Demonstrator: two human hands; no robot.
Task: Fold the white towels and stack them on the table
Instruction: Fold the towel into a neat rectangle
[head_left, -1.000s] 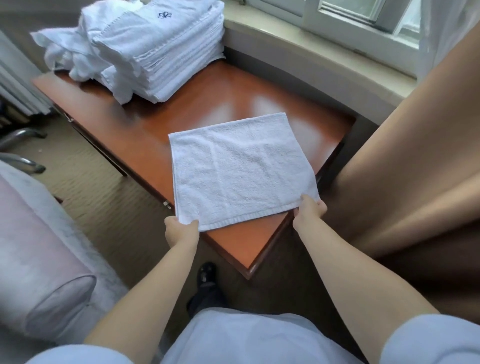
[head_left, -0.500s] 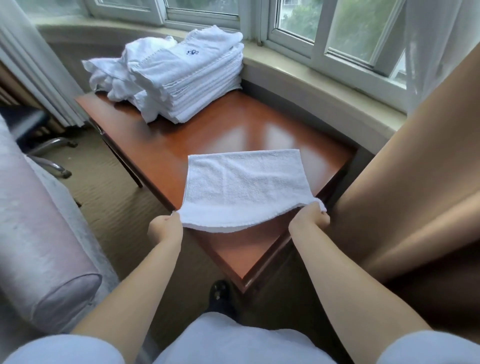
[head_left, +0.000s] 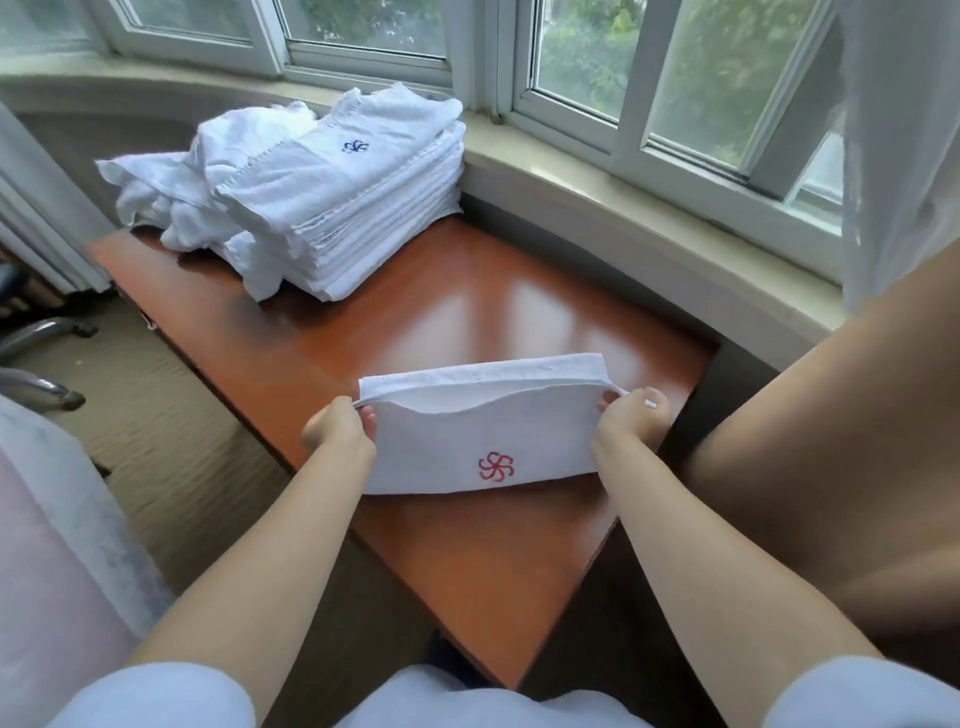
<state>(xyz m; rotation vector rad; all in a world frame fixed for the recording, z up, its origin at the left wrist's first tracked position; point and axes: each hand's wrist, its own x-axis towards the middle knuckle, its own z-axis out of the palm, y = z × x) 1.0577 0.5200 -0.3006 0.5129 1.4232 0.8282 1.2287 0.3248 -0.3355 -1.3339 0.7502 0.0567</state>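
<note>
Pinching the two corners of a white towel (head_left: 483, 441), the left hand (head_left: 337, 431) and right hand (head_left: 628, 421) hold its near half folded over toward the far edge, fingers clamped on the cloth at either end. This towel lies on the reddish wooden table (head_left: 467, 312), roughly at the middle of the view, and a red pinwheel emblem (head_left: 496, 466) shows on the upturned face near the fold at 6 o'clock. The lifted edge sags in the middle between the hands and stops just short of the towel's far hem, which rests flat on the tabletop.

At 11 o'clock from the hands, well apart from them, a stack of folded white towels (head_left: 363, 218) sits at the table's far end, the top one bearing a dark blue emblem (head_left: 356, 147). Just beside that stack, at its 9 o'clock, rumpled unfolded towels (head_left: 166, 192) lie in a heap touching it. A windowsill (head_left: 649, 208) runs along the table's far side from 12 to 3 o'clock.
</note>
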